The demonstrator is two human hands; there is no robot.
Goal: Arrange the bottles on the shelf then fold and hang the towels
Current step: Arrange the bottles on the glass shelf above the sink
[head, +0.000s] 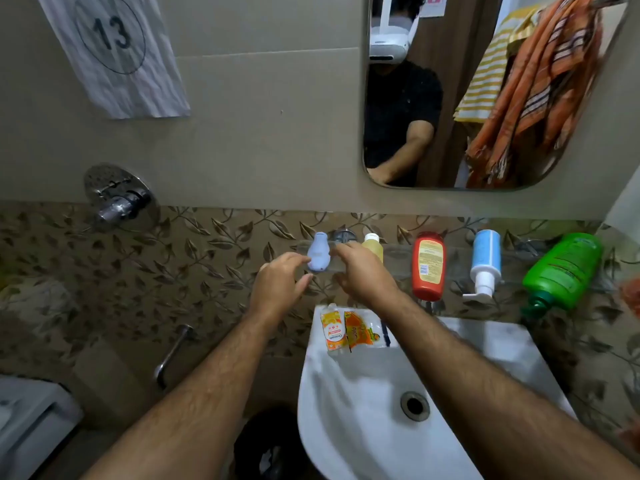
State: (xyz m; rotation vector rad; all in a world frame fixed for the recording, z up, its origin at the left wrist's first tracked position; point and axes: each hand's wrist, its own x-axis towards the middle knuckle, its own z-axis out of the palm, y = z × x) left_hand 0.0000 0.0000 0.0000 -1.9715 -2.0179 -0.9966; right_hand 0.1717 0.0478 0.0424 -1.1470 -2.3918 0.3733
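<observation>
Both hands reach up to the clear glass shelf (398,256) above the white ceramic sink (363,427). Left hand (277,285) has its grip loosely spread, fingertips touching the side of the small pale lilac plastic bottle (318,252), thumb apart below it. Right hand (360,271) flanks that bottle on the other side, fingers slightly curled; whether this grip touches the bottle I cannot tell.

Just behind the right hand stands a yellow bottle with a white cap (373,245), partly hidden by the knuckles. Further to the right along the shelf come a red-orange bottle with a yellow label (428,266), a light blue pump bottle with a white nozzle (485,263), and a large green bottle (562,271) lying tilted at the far end.

Below the hands, two orange and yellow sachets (349,329) rest on the sink's back rim. Up and to the right, an orange striped towel (533,95) and a yellow striped towel (488,77) appear in the wall mirror (408,98).
</observation>
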